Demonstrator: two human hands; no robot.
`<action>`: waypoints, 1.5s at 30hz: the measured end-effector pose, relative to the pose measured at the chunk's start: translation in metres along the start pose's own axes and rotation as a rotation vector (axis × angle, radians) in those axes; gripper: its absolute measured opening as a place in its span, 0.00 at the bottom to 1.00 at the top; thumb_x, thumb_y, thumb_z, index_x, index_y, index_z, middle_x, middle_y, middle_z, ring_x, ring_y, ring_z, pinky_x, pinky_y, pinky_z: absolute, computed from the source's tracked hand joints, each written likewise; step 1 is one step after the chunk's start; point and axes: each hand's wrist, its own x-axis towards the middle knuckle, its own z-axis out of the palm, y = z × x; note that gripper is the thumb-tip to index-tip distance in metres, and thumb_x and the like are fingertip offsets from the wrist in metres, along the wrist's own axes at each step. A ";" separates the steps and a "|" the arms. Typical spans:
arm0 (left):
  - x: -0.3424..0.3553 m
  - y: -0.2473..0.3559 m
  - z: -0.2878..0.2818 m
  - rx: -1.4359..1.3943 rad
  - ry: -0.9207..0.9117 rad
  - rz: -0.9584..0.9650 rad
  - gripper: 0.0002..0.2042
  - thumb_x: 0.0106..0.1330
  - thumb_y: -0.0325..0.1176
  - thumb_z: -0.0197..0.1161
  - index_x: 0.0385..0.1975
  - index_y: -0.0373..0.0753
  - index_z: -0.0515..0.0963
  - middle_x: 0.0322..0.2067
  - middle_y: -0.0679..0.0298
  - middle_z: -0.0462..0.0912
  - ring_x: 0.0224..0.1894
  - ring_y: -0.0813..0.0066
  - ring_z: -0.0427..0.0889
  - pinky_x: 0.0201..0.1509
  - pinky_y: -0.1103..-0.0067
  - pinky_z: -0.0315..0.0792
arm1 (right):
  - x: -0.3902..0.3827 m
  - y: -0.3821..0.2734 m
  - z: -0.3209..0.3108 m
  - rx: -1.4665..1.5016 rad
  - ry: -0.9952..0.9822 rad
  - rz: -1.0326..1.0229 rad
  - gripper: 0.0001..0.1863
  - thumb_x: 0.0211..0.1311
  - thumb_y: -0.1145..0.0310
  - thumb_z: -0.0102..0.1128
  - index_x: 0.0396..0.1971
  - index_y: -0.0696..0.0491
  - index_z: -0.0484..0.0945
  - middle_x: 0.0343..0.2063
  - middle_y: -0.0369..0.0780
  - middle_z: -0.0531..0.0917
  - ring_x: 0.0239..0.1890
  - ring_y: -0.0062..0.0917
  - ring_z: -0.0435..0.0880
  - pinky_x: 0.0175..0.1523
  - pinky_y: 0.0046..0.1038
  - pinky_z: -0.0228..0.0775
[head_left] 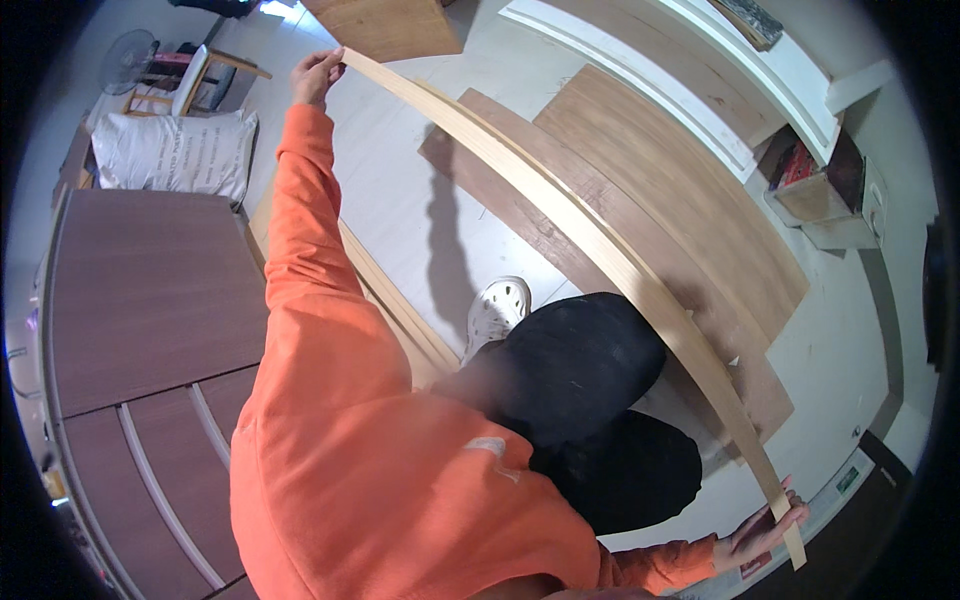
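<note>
- Wooden strip [590,240], long and thin, runs from 11 o'clock to 4 o'clock above the floor boards [640,170].
- My left hand [318,75] pinches its far end.
- My right hand [765,530] holds the near end, fingers half closed.

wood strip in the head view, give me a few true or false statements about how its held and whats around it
1. The left hand grips one end of the long wood strip. True.
2. The right hand hangs free of the strip. False: it holds the strip near its other end.
3. The strip lies flat on the floor. False: it is held up above the brown panels.
4. A white sack lies beyond the brown cabinet. True.
5. The sleeves are blue. False: they are orange.
</note>
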 end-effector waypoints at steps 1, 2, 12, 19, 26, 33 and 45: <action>-0.002 0.000 0.003 0.060 0.000 0.078 0.10 0.63 0.30 0.73 0.36 0.29 0.83 0.31 0.61 0.85 0.30 0.78 0.83 0.37 0.85 0.79 | 0.000 0.001 -0.001 0.007 0.007 0.010 0.11 0.77 0.63 0.54 0.42 0.56 0.69 0.36 0.36 0.72 0.44 0.20 0.76 0.79 0.52 0.53; -0.005 0.001 0.003 0.120 0.013 0.138 0.09 0.64 0.30 0.73 0.36 0.29 0.83 0.31 0.61 0.85 0.30 0.78 0.83 0.37 0.85 0.79 | 0.000 0.002 -0.003 -0.026 0.040 0.005 0.11 0.77 0.63 0.53 0.43 0.56 0.69 0.36 0.36 0.72 0.45 0.20 0.76 0.79 0.52 0.53; -0.018 -0.020 0.003 0.203 0.123 0.314 0.13 0.67 0.36 0.71 0.43 0.33 0.86 0.36 0.58 0.87 0.39 0.73 0.87 0.44 0.80 0.81 | 0.003 0.003 -0.021 0.018 -0.117 0.013 0.10 0.76 0.64 0.54 0.41 0.56 0.70 0.38 0.37 0.76 0.48 0.22 0.78 0.77 0.54 0.55; -0.125 0.082 0.110 0.458 0.019 0.824 0.13 0.75 0.31 0.58 0.53 0.33 0.80 0.48 0.57 0.86 0.50 0.69 0.83 0.54 0.74 0.75 | -0.016 0.006 0.003 -0.001 0.051 -0.069 0.08 0.72 0.68 0.60 0.44 0.56 0.76 0.42 0.38 0.80 0.47 0.24 0.80 0.73 0.58 0.61; -0.380 0.170 0.269 0.270 -1.133 0.948 0.22 0.53 0.35 0.78 0.45 0.31 0.83 0.44 0.53 0.85 0.47 0.58 0.83 0.53 0.72 0.73 | -0.018 -0.005 0.033 0.105 -0.052 -0.003 0.08 0.71 0.68 0.61 0.40 0.53 0.71 0.31 0.33 0.70 0.39 0.23 0.74 0.71 0.53 0.62; -0.444 0.171 0.316 0.401 -1.425 0.885 0.19 0.51 0.32 0.79 0.42 0.33 0.84 0.38 0.57 0.83 0.38 0.65 0.83 0.43 0.76 0.76 | -0.015 -0.017 0.050 -0.024 -0.005 -0.049 0.10 0.71 0.65 0.61 0.41 0.55 0.73 0.32 0.35 0.78 0.39 0.21 0.82 0.60 0.38 0.75; -0.447 0.156 0.304 0.443 -1.335 0.760 0.20 0.46 0.29 0.81 0.41 0.35 0.86 0.32 0.62 0.81 0.35 0.72 0.80 0.42 0.78 0.73 | -0.022 -0.003 0.058 -0.145 -0.012 -0.303 0.09 0.71 0.65 0.61 0.38 0.54 0.73 0.29 0.33 0.78 0.34 0.21 0.86 0.45 0.25 0.80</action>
